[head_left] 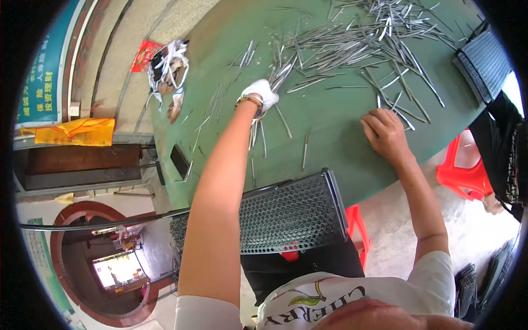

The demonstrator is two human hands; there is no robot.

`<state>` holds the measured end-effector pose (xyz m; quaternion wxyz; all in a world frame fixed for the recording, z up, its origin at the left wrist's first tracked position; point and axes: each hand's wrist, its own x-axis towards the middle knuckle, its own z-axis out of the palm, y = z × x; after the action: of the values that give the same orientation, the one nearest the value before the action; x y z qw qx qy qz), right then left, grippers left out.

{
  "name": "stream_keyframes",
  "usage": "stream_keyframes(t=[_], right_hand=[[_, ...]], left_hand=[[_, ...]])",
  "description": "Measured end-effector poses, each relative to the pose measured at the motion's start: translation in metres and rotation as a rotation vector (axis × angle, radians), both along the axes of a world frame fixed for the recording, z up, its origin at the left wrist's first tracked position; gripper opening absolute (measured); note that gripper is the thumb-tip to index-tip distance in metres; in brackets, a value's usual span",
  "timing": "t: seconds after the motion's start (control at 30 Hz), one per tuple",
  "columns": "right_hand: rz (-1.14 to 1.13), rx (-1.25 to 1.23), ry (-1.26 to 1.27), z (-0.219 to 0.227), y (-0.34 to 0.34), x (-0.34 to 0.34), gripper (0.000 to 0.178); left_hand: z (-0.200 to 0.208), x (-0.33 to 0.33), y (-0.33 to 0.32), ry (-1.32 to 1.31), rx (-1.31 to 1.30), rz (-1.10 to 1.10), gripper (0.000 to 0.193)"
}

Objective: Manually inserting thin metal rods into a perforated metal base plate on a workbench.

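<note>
My left hand [263, 94] wears a white glove and a beaded bracelet and reaches far out over the green table [330, 126]. It is closed around a bundle of thin metal rods [281, 72] that sticks out on both sides of the fist. A big loose pile of the same metal rods [357, 41] lies just beyond it, spread toward the far right. My bare right hand [386, 132] rests on the table with its fingers curled down, next to a few stray rods [404, 118]. Whether it grips one is hidden.
A black perforated basket [291, 214] sits at the table's near edge between my arms. Another black basket [484, 60] stands at the far right. A tangle of white strips [168, 69] lies at the left edge. A red stool [462, 170] and a person in black [506, 148] are to the right.
</note>
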<state>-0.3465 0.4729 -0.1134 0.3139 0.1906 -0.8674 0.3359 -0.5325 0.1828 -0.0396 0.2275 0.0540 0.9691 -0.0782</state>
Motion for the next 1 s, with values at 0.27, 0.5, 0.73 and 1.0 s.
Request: stream_keyframes(t=[0.27, 0.5, 0.73, 1.0], right_hand=[[-0.032, -0.023, 0.115, 0.005, 0.001, 0.002, 0.016], [-0.014, -0.027, 0.079, 0.002, 0.002, 0.003, 0.015], [-0.024, -0.015, 0.095, 0.006, -0.001, 0.001, 0.015], [-0.018, -0.018, 0.072, 0.004, 0.000, 0.003, 0.014]], left_hand=[[-0.028, 0.007, 0.007, 0.196, -0.062, 0.150, 0.040], [-0.014, 0.012, 0.014, 0.085, -0.082, 0.117, 0.031], [-0.014, 0.023, 0.020, 0.127, -0.073, 0.130, 0.038], [-0.012, 0.036, 0.018, 0.133, -0.102, -0.051, 0.036]])
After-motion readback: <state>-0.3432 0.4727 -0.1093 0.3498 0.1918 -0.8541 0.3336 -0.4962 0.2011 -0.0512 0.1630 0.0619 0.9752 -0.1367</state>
